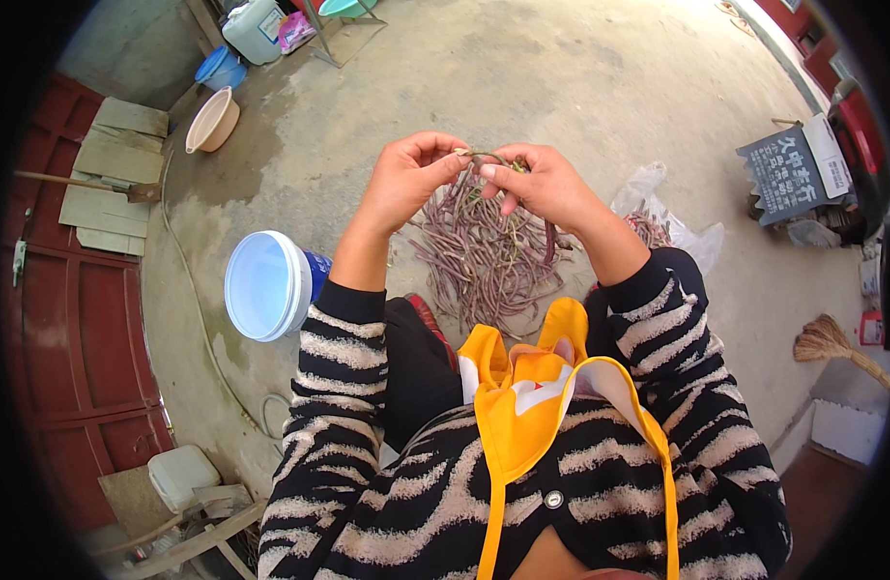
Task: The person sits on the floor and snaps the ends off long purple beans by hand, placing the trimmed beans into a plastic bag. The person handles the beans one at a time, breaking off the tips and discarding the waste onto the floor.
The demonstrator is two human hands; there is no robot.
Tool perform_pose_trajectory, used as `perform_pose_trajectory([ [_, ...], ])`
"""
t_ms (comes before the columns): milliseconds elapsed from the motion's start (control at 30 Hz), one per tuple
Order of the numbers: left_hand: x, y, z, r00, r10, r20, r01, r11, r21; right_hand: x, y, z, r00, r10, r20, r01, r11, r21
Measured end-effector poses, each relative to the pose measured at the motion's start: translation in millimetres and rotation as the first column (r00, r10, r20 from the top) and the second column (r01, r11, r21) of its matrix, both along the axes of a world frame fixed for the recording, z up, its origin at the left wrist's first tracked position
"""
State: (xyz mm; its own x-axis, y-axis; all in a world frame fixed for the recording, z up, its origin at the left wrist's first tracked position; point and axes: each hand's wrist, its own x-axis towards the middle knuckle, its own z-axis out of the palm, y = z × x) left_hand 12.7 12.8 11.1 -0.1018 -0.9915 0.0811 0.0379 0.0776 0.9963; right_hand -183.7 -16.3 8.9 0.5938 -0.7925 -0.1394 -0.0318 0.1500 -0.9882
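Note:
A thin green bean stem (488,154) stretches between my two hands, above the pile. My left hand (414,177) pinches its left end between thumb and fingertips. My right hand (543,185) grips the other end, with some greenish bits at its fingers. A dark purple bean pod (550,243) hangs below the right hand; its upper part is hidden. Beneath both hands, a loose heap of purple long beans (481,268) lies on the concrete floor between my feet. A yellow apron (517,435) hangs from my neck, its lower end bunched over my lap.
Left of the heap stands a white-and-blue plastic bucket (264,286). On the right, a clear plastic bag (695,243) lies beside more purple beans (646,226). A hose (191,283) runs along the left floor, near a beige basin (213,119). A straw broom (829,341) is at far right.

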Motion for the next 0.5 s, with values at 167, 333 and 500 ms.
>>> perform_pose_trajectory([
  [167,-17,-3,-3,0.971,0.184,0.15,-0.13,0.941,-0.312,-6,0,5,0.997,-0.015,0.076,0.006,0.992,0.123],
  [333,-33,0,5,0.84,0.427,0.335,-0.15,0.776,-0.612,-8,1,7,0.985,-0.059,0.163,0.025,0.978,0.206],
  [500,-43,-3,6,0.736,0.582,0.346,-0.106,0.604,-0.79,-8,1,5,0.968,-0.067,0.243,-0.004,0.96,0.28],
])
